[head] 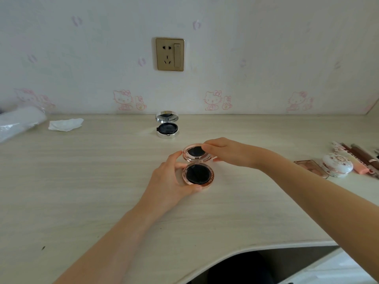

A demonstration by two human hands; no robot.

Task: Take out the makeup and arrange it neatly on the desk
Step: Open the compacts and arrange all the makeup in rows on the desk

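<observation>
A rose-gold round compact (198, 174) stands open in the middle of the desk, its mirrored lid tilted up. My left hand (171, 181) grips the compact's base from the left, thumb under its front rim. My right hand (227, 151) pinches the top edge of the lid from the right. Behind it, near the wall, a silver compact (167, 130) sits open with a dark puff inside. At the right edge lie a white floral round case (337, 165), a brown eyeshadow palette (309, 163) and several pencils and tubes (356, 158).
A crumpled white tissue (65, 124) and a clear plastic-wrapped roll (19, 121) lie at the back left. A wall socket (169, 54) sits above the desk (102, 181). The desk's front edge curves inward at the lower right.
</observation>
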